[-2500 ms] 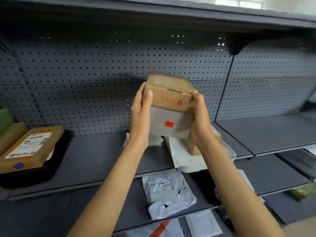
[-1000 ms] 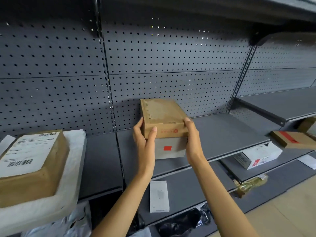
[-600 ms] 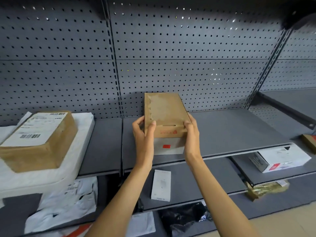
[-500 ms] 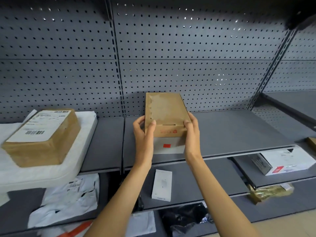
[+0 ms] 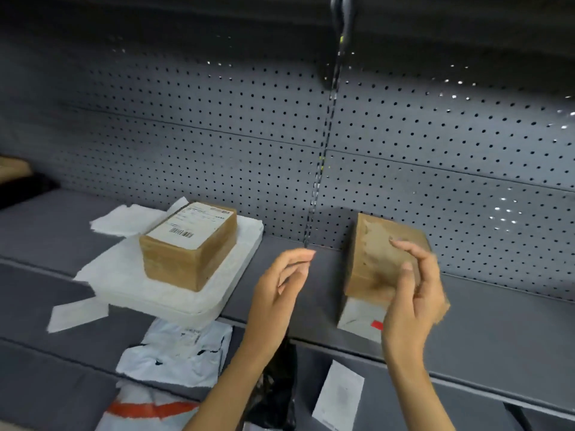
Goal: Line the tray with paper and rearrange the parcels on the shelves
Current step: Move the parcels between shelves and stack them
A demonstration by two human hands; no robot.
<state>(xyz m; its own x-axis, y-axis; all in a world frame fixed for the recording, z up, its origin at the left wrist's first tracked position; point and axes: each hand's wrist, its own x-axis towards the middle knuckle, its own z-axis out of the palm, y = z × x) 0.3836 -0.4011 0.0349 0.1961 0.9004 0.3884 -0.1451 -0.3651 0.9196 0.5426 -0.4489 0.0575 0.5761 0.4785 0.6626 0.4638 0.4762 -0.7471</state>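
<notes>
A small brown box [image 5: 375, 253] with a grey front and a red sticker rests on the grey shelf [image 5: 497, 331], at the right. My right hand [image 5: 410, 293] hovers in front of it, fingers apart, holding nothing. My left hand [image 5: 280, 290] is raised to the left of the box, also empty with loose fingers. Further left, a white tray [image 5: 199, 303] lined with white paper [image 5: 124, 219] carries a brown parcel [image 5: 189, 244] with a barcode label.
A perforated grey back panel [image 5: 435, 150] rises behind the shelf. On the lower shelves lie white mailer bags [image 5: 177, 353], a small white packet [image 5: 339, 396] and a bag with a red stripe [image 5: 149, 409]. A dark object [image 5: 18, 185] sits at the far left.
Both hands have let go of the small brown box, which now rests on the shelf, and have drawn back from it. The view has swung left.
</notes>
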